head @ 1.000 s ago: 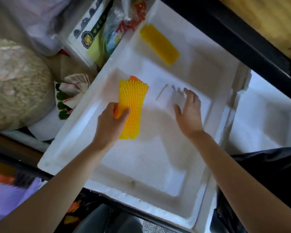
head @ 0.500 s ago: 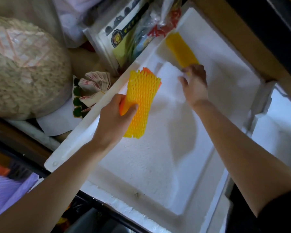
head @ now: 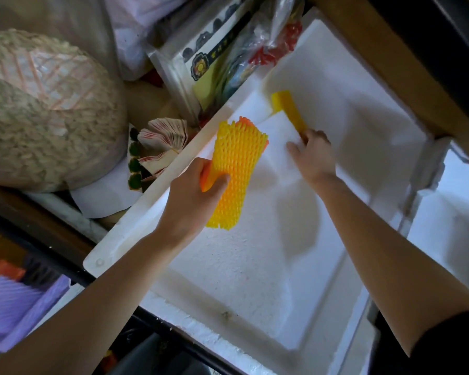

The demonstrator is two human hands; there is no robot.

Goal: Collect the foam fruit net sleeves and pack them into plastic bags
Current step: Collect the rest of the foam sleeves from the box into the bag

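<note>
Over foam tray [head: 241,269], sleeve stack [head: 236,169] pointing away

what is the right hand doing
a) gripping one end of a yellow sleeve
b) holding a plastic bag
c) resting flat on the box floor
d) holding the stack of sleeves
a: the right hand has its fingers curled on the near end of the yellow sleeve inside the box; the left hand holds the stack.
</note>
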